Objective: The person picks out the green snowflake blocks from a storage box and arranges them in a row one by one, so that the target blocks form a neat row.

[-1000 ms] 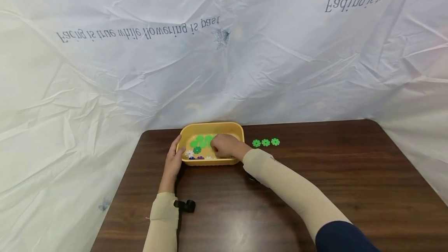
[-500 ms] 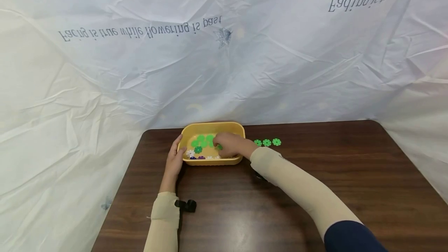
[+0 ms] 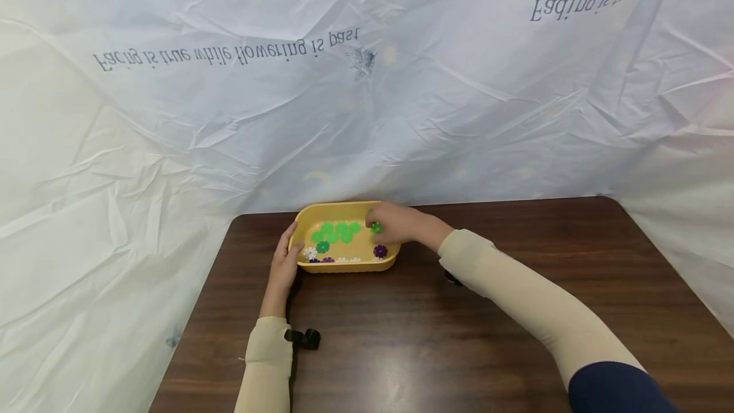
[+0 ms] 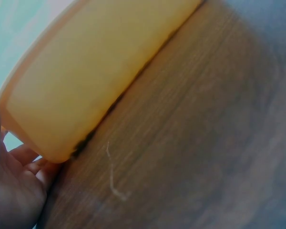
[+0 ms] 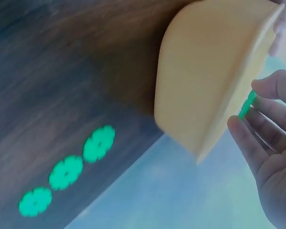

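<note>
The right hand (image 3: 401, 223) pinches a green flower disc (image 3: 375, 227) over the yellow tray (image 3: 344, 266), hiding the three green discs (image 5: 66, 171) on the tabletop (image 3: 459, 336) behind it. The left hand (image 3: 285, 266) rests relaxed against the tray's side, fingers partly cut off.

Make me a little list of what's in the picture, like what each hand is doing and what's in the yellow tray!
left hand: rests against the left end of the yellow tray
right hand: pinches a green flower disc over the tray's right end
in tray: green flower discs, a purple one, a white one
on table: three green flower discs in a row, right of the tray
</note>
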The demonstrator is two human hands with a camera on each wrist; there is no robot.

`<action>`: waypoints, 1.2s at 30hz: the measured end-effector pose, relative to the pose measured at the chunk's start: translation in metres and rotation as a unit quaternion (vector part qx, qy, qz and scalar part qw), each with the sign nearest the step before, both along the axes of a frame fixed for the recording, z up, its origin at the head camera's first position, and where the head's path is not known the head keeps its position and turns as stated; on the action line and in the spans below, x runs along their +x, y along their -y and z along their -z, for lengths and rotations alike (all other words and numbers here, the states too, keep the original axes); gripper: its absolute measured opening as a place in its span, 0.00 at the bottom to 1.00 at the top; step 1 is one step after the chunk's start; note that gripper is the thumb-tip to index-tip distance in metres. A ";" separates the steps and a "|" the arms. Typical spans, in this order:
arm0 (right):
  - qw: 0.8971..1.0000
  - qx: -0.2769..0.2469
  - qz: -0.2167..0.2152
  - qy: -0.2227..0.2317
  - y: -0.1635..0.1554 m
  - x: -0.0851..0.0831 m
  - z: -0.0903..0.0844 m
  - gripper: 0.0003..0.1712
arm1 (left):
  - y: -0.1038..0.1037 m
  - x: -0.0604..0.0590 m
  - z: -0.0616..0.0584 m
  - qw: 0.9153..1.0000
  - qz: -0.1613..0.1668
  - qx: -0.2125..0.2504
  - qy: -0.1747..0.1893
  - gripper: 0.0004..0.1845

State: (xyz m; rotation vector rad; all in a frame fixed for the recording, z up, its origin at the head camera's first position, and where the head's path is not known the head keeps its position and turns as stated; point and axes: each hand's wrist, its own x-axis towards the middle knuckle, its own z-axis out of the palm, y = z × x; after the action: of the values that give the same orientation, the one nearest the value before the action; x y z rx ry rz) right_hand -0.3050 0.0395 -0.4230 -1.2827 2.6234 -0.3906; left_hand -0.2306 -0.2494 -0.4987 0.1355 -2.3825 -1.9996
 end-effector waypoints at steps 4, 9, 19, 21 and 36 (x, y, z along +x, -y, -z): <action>1.000 -0.004 0.013 0.004 -0.015 0.003 -0.009 0.18 | 0.000 0.000 0.000 1.000 0.001 -0.005 0.003 0.29; 1.000 -0.009 0.021 -0.003 -0.035 0.007 -0.012 0.16 | 0.003 -0.004 0.008 1.000 0.003 -0.003 0.006 0.30; 0.998 -0.048 0.047 0.012 -0.069 0.007 -0.011 0.13 | 0.010 -0.015 0.033 0.999 -0.003 -0.028 -0.023 0.28; 0.997 -0.049 0.052 0.005 -0.075 0.006 -0.011 0.14 | 0.010 -0.015 0.034 0.999 -0.004 -0.029 -0.027 0.28; 0.998 -0.034 0.056 -0.014 -0.106 0.004 0.000 0.12 | 0.010 -0.015 0.034 1.000 0.004 -0.016 -0.027 0.28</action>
State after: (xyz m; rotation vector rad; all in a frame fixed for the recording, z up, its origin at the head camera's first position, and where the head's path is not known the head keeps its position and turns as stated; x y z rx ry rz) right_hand -0.3007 0.1457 -0.4227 -1.1730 2.7351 -0.4878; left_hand -0.2459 -0.2598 -0.5323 0.0708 -2.3853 -1.9416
